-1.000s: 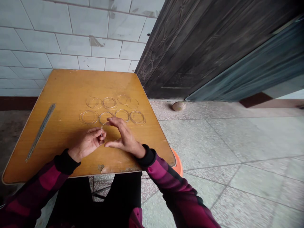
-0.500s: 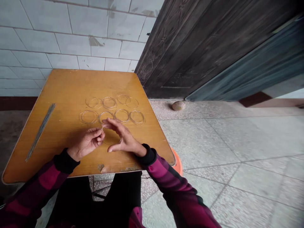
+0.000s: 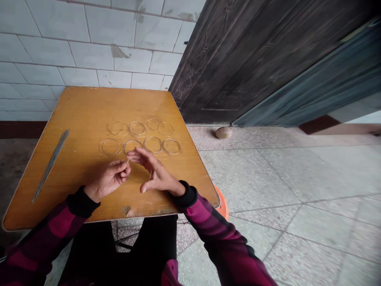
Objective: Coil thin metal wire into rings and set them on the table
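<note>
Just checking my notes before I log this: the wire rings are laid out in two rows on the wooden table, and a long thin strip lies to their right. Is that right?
Not quite: the long thin strip lies to the left of the wire rings, not the right, as the head view shows. The rings do lie in two rows on the wooden table.

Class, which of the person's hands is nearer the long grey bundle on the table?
Left hand: it is right of the long grey bundle, not touching it; the right hand is farther off, beyond the left hand.
</note>
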